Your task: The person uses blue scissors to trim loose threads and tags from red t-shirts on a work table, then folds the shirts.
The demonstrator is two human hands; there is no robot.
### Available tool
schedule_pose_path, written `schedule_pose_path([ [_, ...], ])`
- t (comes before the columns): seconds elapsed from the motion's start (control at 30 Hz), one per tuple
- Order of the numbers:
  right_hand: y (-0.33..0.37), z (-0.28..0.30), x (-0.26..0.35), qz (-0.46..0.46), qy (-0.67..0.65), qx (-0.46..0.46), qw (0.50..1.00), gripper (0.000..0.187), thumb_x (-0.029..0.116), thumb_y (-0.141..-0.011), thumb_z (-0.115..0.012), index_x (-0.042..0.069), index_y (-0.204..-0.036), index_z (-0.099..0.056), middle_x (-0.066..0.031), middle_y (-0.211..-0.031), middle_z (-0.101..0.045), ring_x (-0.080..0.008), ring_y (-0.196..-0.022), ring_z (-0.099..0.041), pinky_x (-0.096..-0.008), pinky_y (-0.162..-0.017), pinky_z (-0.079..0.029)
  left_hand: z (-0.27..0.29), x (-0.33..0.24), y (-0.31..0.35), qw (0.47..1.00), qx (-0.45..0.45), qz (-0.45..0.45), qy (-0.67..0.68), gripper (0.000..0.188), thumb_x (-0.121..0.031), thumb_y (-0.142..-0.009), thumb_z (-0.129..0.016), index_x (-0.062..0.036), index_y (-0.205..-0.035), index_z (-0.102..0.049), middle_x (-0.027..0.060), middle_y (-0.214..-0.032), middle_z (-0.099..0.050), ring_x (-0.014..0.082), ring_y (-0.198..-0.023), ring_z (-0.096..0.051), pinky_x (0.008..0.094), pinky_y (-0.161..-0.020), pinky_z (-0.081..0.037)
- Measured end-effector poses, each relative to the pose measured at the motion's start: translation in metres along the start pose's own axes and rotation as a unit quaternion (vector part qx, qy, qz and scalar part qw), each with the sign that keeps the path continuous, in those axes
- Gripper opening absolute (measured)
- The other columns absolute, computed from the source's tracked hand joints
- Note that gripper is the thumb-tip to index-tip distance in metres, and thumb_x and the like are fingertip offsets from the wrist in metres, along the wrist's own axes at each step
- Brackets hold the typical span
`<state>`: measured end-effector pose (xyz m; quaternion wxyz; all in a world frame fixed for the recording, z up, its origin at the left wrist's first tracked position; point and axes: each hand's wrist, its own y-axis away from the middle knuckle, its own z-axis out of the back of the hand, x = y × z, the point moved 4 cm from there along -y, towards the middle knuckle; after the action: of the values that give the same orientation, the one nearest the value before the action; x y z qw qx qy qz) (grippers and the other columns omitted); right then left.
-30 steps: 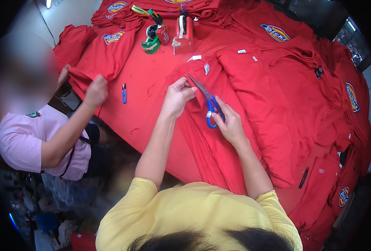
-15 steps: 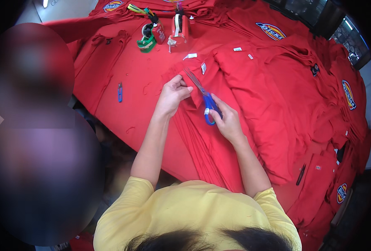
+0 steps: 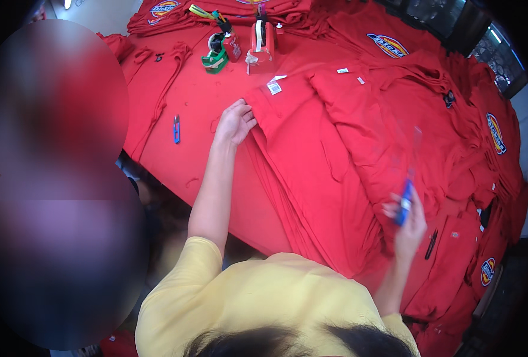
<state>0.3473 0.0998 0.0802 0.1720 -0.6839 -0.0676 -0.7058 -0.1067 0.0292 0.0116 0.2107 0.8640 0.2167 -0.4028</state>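
My left hand (image 3: 235,123) is closed on the upper left edge of a red garment (image 3: 302,149) that lies spread over the table. A white tag (image 3: 274,88) sits near that garment's top edge. Over the cloth to the right, my right hand (image 3: 410,223) holds blue-handled scissors (image 3: 405,202). Motion smears the hand and the scissors, and the blades show only faintly, pointing away from me.
A green tape dispenser (image 3: 215,59) and a red one (image 3: 260,50) stand at the back beside a cup of pens. Small blue thread snips (image 3: 176,130) lie to the left, a black pen (image 3: 431,244) to the right. Red garments are heaped around. A blurred person is at left.
My right hand has swung right and nearer to me with the scissors, away from my left hand. The garment's upper edge now lies flatter, and its tag has shifted left.
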Motion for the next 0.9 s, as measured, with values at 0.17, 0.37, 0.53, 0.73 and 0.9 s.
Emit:
schedule_pose_path([
  [0.17, 0.087, 0.134, -0.002, -0.152, 0.386, -0.177, 0.892, 0.033, 0.009, -0.098, -0.043, -0.002, -0.129, -0.051, -0.0141, -0.091, -0.065, -0.0116, -0.069, -0.062, -0.0253, -0.060, -0.051, -0.017, 0.002, 0.004, 0.998, -0.064, 0.009, 0.004, 0.024, -0.017, -0.093, -0.052, -0.0024, -0.112, -0.052, 0.0138, -0.116, -0.057, 0.0282, -0.106, -0.057, 0.0424, -0.095, -0.046],
  [0.37, 0.174, 0.188, -0.076, -0.086, 0.614, -0.176, 0.765, 0.035, 0.008, -0.092, -0.052, -0.002, -0.126, -0.053, -0.0223, -0.095, -0.064, -0.0338, -0.083, -0.065, -0.0415, -0.073, -0.051, -0.023, 0.014, -0.008, 0.999, -0.053, -0.006, 0.005, 0.036, -0.027, -0.097, -0.048, 0.0023, -0.119, -0.050, 0.0177, -0.120, -0.056, 0.0322, -0.111, -0.055, 0.0459, -0.096, -0.044],
  [0.53, 0.160, 0.164, -0.066, -0.144, 0.627, -0.165, 0.748, 0.034, 0.007, -0.086, -0.059, -0.003, -0.118, -0.054, -0.0227, -0.102, -0.061, -0.0399, -0.094, -0.060, -0.0452, -0.078, -0.047, 0.006, -0.002, -0.019, 0.996, -0.091, -0.001, -0.006, 0.037, -0.025, -0.100, -0.043, 0.0033, -0.123, -0.046, 0.0187, -0.127, -0.053, 0.0328, -0.118, -0.052, 0.0458, -0.099, -0.043],
  [0.73, 0.159, 0.163, -0.058, -0.181, 0.638, -0.148, 0.734, 0.029, 0.007, -0.082, -0.063, 0.000, -0.109, -0.055, -0.0204, -0.091, -0.063, -0.0391, -0.088, -0.061, -0.0466, -0.073, -0.046, 0.039, 0.005, -0.041, 0.993, -0.112, 0.033, 0.031, 0.038, -0.026, -0.101, -0.041, 0.0017, -0.126, -0.043, 0.0175, -0.130, -0.051, 0.0332, -0.118, -0.052, 0.0449, -0.101, -0.041],
  [0.9, 0.161, 0.156, -0.046, -0.147, 0.543, -0.176, 0.808, 0.019, 0.008, -0.088, -0.058, -0.002, -0.104, -0.060, -0.0169, -0.093, -0.064, -0.0307, -0.087, -0.063, -0.0394, -0.076, -0.047, 0.050, 0.028, -0.054, 0.989, -0.116, 0.074, 0.056, 0.031, -0.023, -0.099, -0.044, -0.0007, -0.120, -0.049, 0.0164, -0.124, -0.056, 0.0303, -0.115, -0.055, 0.0436, -0.100, -0.043],
])
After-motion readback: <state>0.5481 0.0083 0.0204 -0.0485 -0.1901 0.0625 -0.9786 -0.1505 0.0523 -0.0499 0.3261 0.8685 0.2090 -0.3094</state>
